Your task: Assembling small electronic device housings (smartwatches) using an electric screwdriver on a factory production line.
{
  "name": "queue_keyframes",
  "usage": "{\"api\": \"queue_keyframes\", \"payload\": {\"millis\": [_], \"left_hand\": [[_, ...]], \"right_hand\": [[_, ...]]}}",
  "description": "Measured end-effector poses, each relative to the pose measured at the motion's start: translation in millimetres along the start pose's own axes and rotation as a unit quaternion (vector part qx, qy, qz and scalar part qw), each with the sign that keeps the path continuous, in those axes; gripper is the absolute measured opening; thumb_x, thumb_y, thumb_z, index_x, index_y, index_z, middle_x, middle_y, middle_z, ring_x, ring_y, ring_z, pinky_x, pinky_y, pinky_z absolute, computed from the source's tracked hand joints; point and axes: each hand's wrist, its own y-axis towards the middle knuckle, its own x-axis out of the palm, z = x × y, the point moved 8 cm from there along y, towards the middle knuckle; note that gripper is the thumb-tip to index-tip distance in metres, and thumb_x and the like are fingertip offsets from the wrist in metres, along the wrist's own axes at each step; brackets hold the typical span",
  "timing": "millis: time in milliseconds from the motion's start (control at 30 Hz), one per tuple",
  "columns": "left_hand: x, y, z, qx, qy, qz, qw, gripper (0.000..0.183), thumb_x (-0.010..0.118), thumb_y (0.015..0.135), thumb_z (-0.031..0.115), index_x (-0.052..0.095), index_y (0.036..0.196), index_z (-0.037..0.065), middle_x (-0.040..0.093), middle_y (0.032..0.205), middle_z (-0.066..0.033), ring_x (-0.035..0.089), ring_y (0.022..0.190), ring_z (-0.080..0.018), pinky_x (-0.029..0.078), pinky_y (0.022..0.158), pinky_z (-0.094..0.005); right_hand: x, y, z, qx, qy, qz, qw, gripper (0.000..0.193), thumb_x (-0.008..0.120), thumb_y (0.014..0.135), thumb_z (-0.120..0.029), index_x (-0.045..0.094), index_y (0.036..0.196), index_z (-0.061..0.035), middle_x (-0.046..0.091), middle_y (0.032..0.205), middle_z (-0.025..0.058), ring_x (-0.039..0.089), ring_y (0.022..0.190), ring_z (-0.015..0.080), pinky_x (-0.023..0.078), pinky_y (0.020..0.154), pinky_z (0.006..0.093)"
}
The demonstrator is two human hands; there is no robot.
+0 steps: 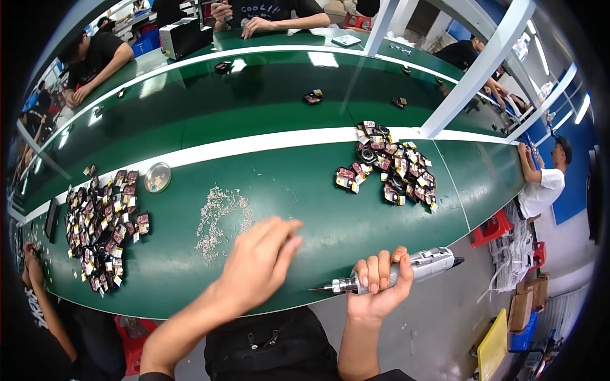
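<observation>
In my right hand [379, 282] is a grey electric screwdriver [434, 260], fingers wrapped around its body and its thin bit pointing left over the table's near edge. My left hand [257, 263] hovers above the green table [305, 209], thumb and forefinger apart, with nothing visible between them. Just beyond it lies a loose scatter of tiny silvery screws [211, 236]. At the far right of my reach is a heap of small black units [406, 171] with pink and yellow-white parts. A larger heap of similar units [101, 222] covers the left side.
A round clear dish [147, 178] stands beside the left heap. Past a white rail [254, 143] runs a dark green belt [222, 98] carrying a few units. A white post [473, 73] rises at the right. Other people sit around, one person's hand [33, 263] at the left edge.
</observation>
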Motion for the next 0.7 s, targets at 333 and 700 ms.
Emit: {"api": "queue_keyframes", "payload": {"millis": [333,700], "left_hand": [[37,240,-154,-0.073,0.237,0.012,0.969,0.03,0.06,0.084,0.015,0.053,0.107,-0.003,0.061,0.096,-0.0212,0.06,0.091,-0.0373,0.049,0.078,-0.0447],[50,248,-160,0.016,0.339,-0.057,0.939,0.027,0.057,0.085,0.009,0.056,0.11,-0.001,0.056,0.106,-0.0178,0.054,0.103,-0.0338,0.049,0.086,-0.0406]], "right_hand": [[-22,-9,7,0.055,-0.02,0.056,0.997,0.015,0.046,0.093,-0.022,0.045,0.083,-0.0102,0.033,0.048,-0.0036,0.032,0.037,0.0076,0.035,0.041,0.0237],[-36,-9,6,0.074,-0.052,0.111,0.99,0.017,0.046,0.093,-0.023,0.043,0.082,-0.0102,0.033,0.047,-0.0036,0.032,0.036,0.0073,0.034,0.039,0.0248]]}}
